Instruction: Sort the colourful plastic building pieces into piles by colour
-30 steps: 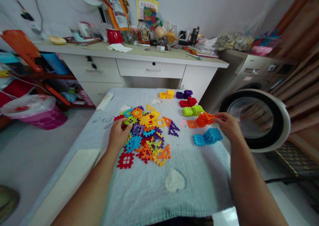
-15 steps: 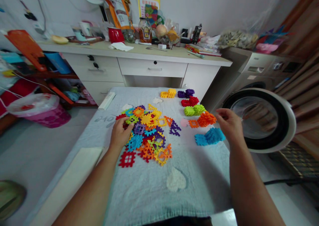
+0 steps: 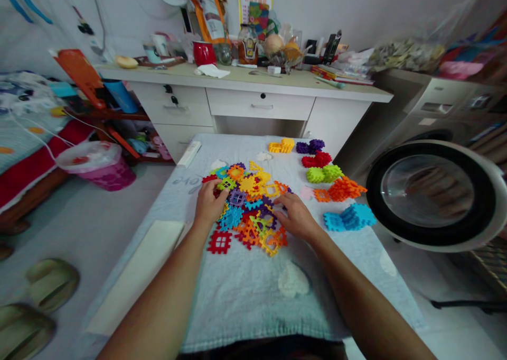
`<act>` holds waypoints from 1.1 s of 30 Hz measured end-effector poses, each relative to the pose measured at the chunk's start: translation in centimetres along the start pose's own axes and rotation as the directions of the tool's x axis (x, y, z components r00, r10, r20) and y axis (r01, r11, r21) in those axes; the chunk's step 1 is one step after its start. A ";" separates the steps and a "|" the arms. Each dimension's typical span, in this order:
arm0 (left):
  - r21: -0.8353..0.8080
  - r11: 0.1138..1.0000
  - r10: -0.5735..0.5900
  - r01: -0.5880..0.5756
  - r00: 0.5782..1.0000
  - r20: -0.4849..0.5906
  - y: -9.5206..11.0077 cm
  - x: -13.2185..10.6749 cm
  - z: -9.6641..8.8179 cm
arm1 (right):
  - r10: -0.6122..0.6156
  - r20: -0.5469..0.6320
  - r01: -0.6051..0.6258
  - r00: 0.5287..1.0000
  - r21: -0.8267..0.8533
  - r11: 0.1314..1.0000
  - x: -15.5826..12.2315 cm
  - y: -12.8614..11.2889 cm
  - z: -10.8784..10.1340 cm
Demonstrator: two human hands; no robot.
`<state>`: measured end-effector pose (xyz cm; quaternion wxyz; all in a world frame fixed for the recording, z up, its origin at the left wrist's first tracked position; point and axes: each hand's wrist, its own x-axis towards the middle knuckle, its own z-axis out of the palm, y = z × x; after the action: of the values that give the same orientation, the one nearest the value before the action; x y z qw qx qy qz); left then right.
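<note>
A mixed pile of toothed plastic building pieces (image 3: 247,184) lies in the middle of the cloth-covered table. My left hand (image 3: 209,201) is at the pile's left side, thumb and fingers closed on a lime-green square building piece (image 3: 226,184). At the right side, my right hand (image 3: 296,215) reaches in with fingers apart, over purple pieces that it partly hides. A red window-shaped piece (image 3: 219,242) lies at the near left. Sorted by colour on the right are yellow (image 3: 282,146), purple (image 3: 311,147), red (image 3: 317,159), green (image 3: 325,174), orange (image 3: 346,189) and blue pieces (image 3: 352,217).
A washing machine with its round door (image 3: 428,191) swung out stands right of the table. Behind is a white drawer desk (image 3: 261,105) crowded with household things. A pink bin (image 3: 105,175) and green slippers (image 3: 51,283) are on the floor at left.
My right hand has moved left from beside the orange stack to the mixed pile. My left hand stays at the green piece. The view has swung somewhat left.
</note>
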<state>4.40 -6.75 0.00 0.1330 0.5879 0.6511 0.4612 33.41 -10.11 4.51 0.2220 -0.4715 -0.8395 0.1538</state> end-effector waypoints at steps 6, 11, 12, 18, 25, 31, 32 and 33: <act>0.104 0.994 0.014 -0.011 0.999 -0.036 0.2 0.1 -0.9 | -0.119 -0.015 0.119 0.993 0.007 0.993 1.0 -0.7 1.1; 0.106 0.994 0.001 0.002 1.000 -0.031 0.0 0.1 -1.0 | -0.090 0.038 0.092 0.995 -0.044 0.995 3.4 -1.6 1.9; 0.104 0.995 -0.005 0.007 1.000 -0.024 -0.1 0.0 -0.8 | -0.078 0.033 0.080 0.996 -0.051 0.996 3.8 -1.7 2.0; 0.061 0.997 -0.048 0.047 0.999 0.019 -0.5 -0.2 -0.3 | -0.081 -0.041 0.077 0.996 -0.095 0.992 5.1 -2.2 2.9; -0.015 0.998 -0.063 0.064 0.997 0.041 -0.6 -0.3 0.2 | -0.086 -0.063 0.083 0.994 -0.042 0.996 4.7 -2.2 3.3; -0.217 0.970 -0.104 0.110 0.994 0.038 0.0 -0.5 1.0 | -0.161 0.019 0.160 0.987 0.046 0.986 3.7 -2.9 2.4; -0.251 0.961 -0.109 0.114 0.993 0.036 0.2 -0.6 1.0 | -0.166 0.029 0.165 0.986 0.046 0.985 3.6 -2.8 2.5; -0.283 0.952 -0.115 0.120 0.993 0.036 0.4 -0.7 1.0 | -0.167 0.030 0.166 0.985 0.043 0.985 3.6 -2.6 2.7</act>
<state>5.60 -6.97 -0.47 0.2494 0.5272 0.6106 0.5357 28.42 -8.45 4.22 0.2293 -0.3925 -0.8763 0.1597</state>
